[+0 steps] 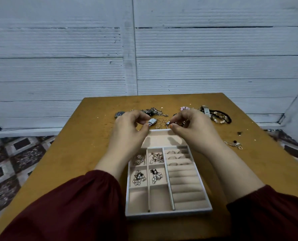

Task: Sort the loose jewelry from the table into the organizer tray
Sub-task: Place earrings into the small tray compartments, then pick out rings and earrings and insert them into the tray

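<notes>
Head view: your left grip (132, 126) pinches a small silver watch (152, 121) at its case, thumb against forefinger. Your right grip (190, 126) pinches the other end of the band, thumb against curled fingertips. The watch spans the gap between the two grips, just past the far rim of the tray (169, 213).

The tray sits near-centre on the worktop (92, 136), between your forearms.
- Left compartments: four hold earrings (139, 177), pearl clusters in the nearer pair.
- Right side: rings (176, 153) are slotted in the far rolls.

Loose pieces lie along the far side of the worktop.
- Thin hoops (160, 122) lie under the watch, between your grips.
- A chain pile (153, 111) lies just beyond the hoops.
- A dark watch (119, 114) is at far left, partly behind your left grip.
- A pink piece (184, 108) shows beyond your right grip.
- Far right: a metal band (205, 110) lies beside a black bracelet (222, 117) tangled with beads.
- Small bits (235, 144) lie right of the tray, well apart from it; too small to tell what they are.

Dark red sleeves (71, 206) cover both forearms, near.
</notes>
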`<state>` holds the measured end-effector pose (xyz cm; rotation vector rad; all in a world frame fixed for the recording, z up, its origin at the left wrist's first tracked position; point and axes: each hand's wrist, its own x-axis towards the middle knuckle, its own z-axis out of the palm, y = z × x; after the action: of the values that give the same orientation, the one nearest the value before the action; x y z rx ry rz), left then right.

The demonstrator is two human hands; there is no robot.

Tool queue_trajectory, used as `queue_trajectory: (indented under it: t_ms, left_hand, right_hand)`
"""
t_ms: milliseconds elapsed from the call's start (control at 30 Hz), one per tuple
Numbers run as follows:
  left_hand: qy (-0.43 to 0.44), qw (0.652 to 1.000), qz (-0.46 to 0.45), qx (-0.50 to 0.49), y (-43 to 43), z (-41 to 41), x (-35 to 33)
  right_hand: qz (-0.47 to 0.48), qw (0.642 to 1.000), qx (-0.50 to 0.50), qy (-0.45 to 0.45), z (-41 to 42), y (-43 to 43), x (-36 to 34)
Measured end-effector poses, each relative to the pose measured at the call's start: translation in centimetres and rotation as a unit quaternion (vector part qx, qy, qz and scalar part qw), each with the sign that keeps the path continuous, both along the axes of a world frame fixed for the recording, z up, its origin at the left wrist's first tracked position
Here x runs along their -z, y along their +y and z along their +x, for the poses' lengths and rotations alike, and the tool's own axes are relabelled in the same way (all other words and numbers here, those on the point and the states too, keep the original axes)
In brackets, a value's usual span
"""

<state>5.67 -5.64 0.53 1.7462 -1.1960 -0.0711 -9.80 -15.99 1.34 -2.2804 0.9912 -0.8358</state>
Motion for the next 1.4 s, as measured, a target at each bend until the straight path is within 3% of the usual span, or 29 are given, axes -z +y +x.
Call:
queue_trajectory:
  t_ms: [233, 533, 767, 967, 1200, 1400]
  left_hand:
    - [-0.092, 0.986, 0.141, 0.005, -4.9, 2.1, -0.7]
    - [-0.216, 0.93, 0.297, 0.002, -8.7, 3.3, -0.5]
    - [-0.303, 0.89, 0.341, 0.025, -9.8, 2.5, -0.6]
    - [-0.302, 0.882, 0.359, 0.041, -9.9, 2.4, -0.9]
    - [-0.298, 0.888, 0.348, 0.034, -10.1, 2.4, -0.8]
    - [-0.237, 0.932, 0.273, -0.01, -9.8, 3.5, 0.1]
  right_hand:
    - [-0.009, 0.999, 0.018, 0.047, 2.5, -4.4, 0.4]
    - [0.013, 0.998, 0.017, 0.065, 4.9, -7.4, 1.0]
    - [0.038, 0.998, 0.027, 0.044, 4.9, -8.0, 2.1]
    - [0.059, 0.998, 0.016, 0.032, 5.3, -7.6, 2.3]
    - [0.035, 0.997, 0.016, 0.073, 5.7, -7.3, 2.2]
    - [0.004, 0.991, 0.011, 0.137, 6.0, -7.2, 2.1]
